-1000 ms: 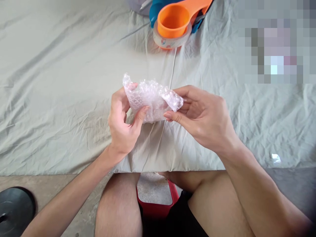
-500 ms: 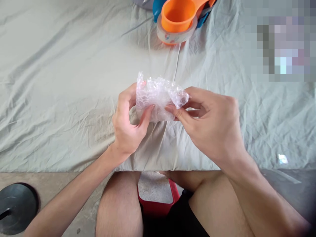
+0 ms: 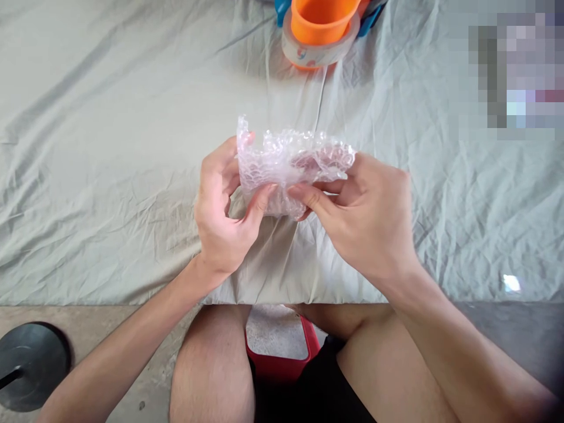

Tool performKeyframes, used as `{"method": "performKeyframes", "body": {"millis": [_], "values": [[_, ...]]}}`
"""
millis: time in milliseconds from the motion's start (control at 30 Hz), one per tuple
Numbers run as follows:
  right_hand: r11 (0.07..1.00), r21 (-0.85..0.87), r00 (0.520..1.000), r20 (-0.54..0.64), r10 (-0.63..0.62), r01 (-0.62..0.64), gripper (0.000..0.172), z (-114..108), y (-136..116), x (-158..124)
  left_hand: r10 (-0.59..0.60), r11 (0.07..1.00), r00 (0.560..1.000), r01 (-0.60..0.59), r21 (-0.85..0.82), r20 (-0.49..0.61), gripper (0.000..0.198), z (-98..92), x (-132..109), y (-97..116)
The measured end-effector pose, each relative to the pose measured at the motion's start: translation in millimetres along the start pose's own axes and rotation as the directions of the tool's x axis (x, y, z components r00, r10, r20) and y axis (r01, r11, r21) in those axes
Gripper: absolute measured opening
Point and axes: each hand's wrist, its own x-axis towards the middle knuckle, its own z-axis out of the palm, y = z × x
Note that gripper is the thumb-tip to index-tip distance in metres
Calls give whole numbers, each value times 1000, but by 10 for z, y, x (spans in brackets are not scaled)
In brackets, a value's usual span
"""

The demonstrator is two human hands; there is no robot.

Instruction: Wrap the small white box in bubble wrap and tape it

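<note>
A wrinkled pale grey-green sheet (image 3: 110, 176) covers the bench from the near edge to the far side. At the far middle stands a roll of clear packing tape (image 3: 318, 51) on an orange dispenser (image 3: 324, 20), with a bit of blue behind it; its loose end of tape hangs towards the hands. On the floor at the near left lies a dark round disc (image 3: 30, 367), and between the person's bare knees shows the red stool (image 3: 282, 367).

Over the near middle of the sheet both hands hold up a small crumpled bundle of bubble wrap (image 3: 288, 167), clear of the cloth. The left hand (image 3: 224, 217) has its grip closed round the left end, thumb in front and fingers behind. The right hand (image 3: 370, 220) pinches the right flap of the wrap between thumb and forefinger, the other fingers curled under it. Whether anything sits inside the bundle cannot be told.

The likely trouble, as I judge it: the wrap is springy and slick, so if either pinch loosens, the flap may spring open and the bundle unfold. A hard squeeze could burst bubbles. The tape stands well apart, so freeing a hand to reach it risks the same unwrapping.
</note>
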Motion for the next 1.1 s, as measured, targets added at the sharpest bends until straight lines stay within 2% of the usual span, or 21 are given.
{"method": "performKeyframes", "body": {"millis": [100,167,233,333,433,500,533,633,700,800,867,1100], "values": [[999,25,995,-100,-30,33,31,116,86,18,7,1000,999,-7,-4,-46,51,23,8,6],[995,6,979,-180,-94,97,35,186,137,15,38,998,993,-42,-36,-109,49,45,17,17],[976,-85,945,-246,-215,200,34,239,177,0,67,997,984,-71,-17,-163,47,63,23,21],[916,-213,886,-254,-388,340,25,266,234,-36,98,992,979,-83,92,-179,39,63,21,16],[856,-288,851,-189,-490,429,4,219,296,-94,80,990,988,-62,130,-133,21,21,9,11],[823,-328,848,-104,-520,464,11,161,323,-140,42,988,996,-29,154,-78,12,-24,0,13],[818,-337,857,-61,-512,465,15,129,327,-161,18,983,999,-10,181,-45,14,-47,-4,17],[847,-349,913,77,-401,402,28,44,301,-194,-53,960,998,39,278,46,29,-102,-10,37],[848,-365,923,167,-347,385,36,0,279,-182,-44,952,997,21,305,70,30,-114,-12,49],[805,-393,891,285,-353,444,45,-44,276,-132,49,960,994,-74,270,100,24,-100,-22,41],[764,-422,867,336,-369,488,49,-57,287,-102,69,962,987,-106,254,148,29,-88,-38,21],[595,-555,813,411,-412,582,59,-5,307,-53,-31,966,964,-40,257,265,48,-127,-117,-1]]}}
